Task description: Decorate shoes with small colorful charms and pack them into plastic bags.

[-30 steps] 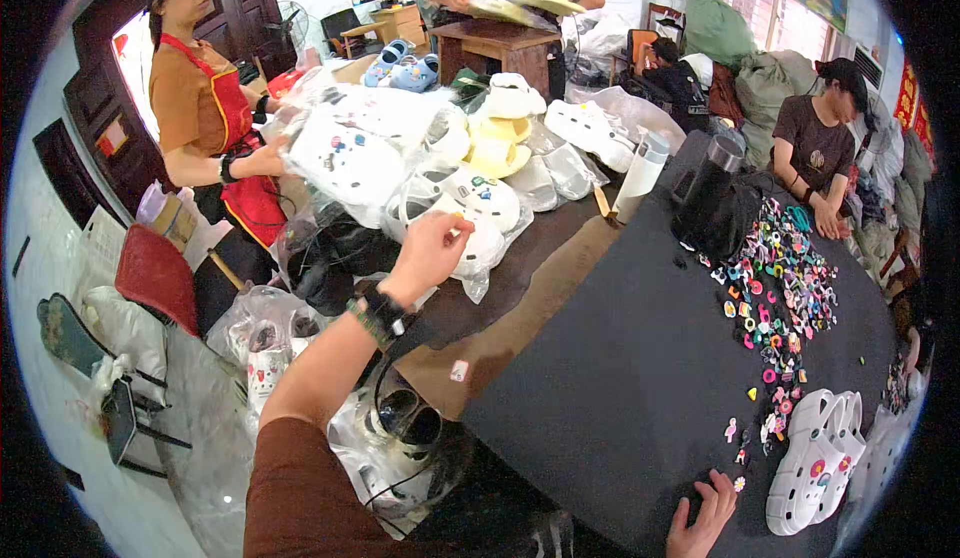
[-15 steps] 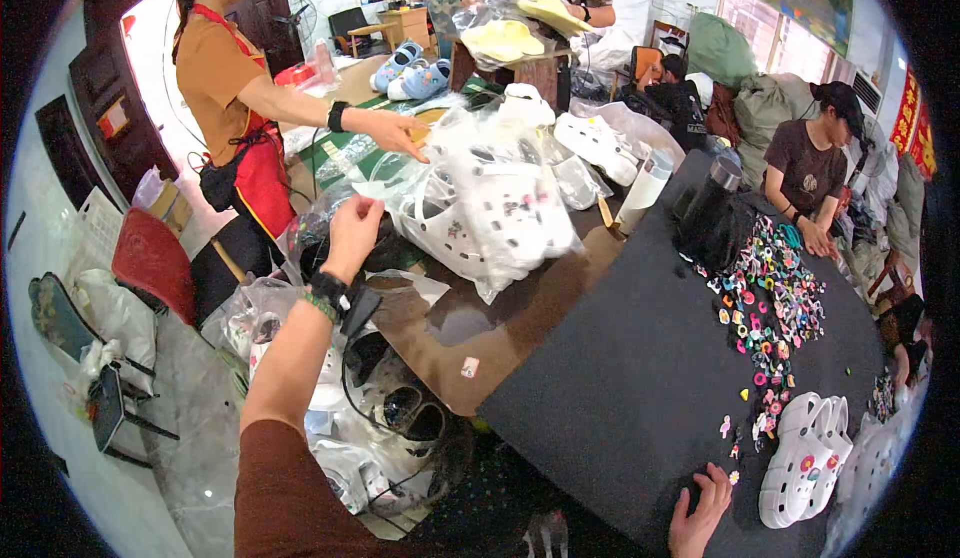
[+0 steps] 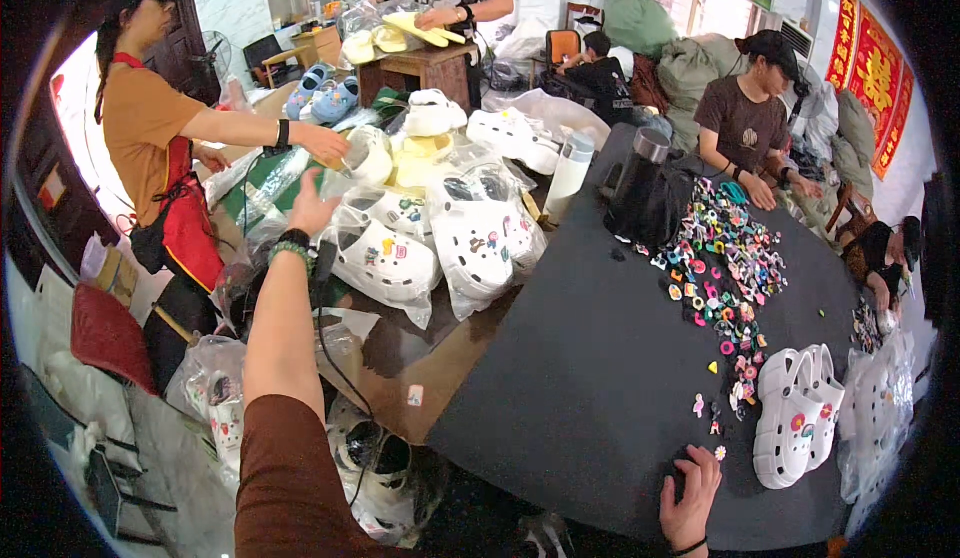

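Note:
My left hand [image 3: 315,206] reaches over the brown table, fingers spread and holding nothing. Just right of it, white clogs in clear plastic bags [image 3: 385,263] lie in a pile, with colourful charms on their toes. A second bagged pair [image 3: 478,248] sits beside them. On the black table, my right hand [image 3: 690,493] rests with fingers loosely bent and apart, nothing in it. By its fingertips lies a small white flower charm [image 3: 720,453]. A pair of white clogs [image 3: 790,418] stands to its right, and a heap of mixed charms [image 3: 725,258] spreads farther back.
A co-worker's hand [image 3: 325,143] extends from the left to a pale clog [image 3: 368,155]. A black thermos [image 3: 640,173] and a white bottle [image 3: 568,180] stand at the back. Bagged shoes [image 3: 225,408] lie below left. Another person sits beyond the charms.
My left hand has gone from closed fingers to spread ones. The blurred bagged clogs now rest on the pile. The view has turned rightward; my right hand stays on the black table.

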Demonstrator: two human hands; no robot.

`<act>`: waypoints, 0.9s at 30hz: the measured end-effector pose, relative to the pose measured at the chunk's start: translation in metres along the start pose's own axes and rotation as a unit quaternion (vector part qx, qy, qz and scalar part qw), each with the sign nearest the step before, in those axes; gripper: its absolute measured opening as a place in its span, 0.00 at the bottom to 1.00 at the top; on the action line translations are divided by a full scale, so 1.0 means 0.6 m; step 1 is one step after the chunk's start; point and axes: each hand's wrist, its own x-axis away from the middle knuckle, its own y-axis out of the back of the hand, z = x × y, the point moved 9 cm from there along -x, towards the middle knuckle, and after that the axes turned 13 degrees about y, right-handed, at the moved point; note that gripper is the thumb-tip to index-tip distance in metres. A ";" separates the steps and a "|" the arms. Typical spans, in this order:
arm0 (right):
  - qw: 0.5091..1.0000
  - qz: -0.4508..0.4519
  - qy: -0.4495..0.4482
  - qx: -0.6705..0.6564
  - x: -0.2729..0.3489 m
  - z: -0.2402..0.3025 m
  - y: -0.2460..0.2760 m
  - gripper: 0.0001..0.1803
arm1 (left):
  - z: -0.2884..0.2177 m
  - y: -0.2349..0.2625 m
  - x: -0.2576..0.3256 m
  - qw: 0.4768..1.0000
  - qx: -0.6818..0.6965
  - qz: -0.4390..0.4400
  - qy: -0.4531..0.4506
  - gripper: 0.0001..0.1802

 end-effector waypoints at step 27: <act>0.999 -0.030 0.003 -0.012 0.012 -0.019 0.018 0.15 | -0.243 -0.080 -0.049 0.977 0.194 0.005 -0.090 0.13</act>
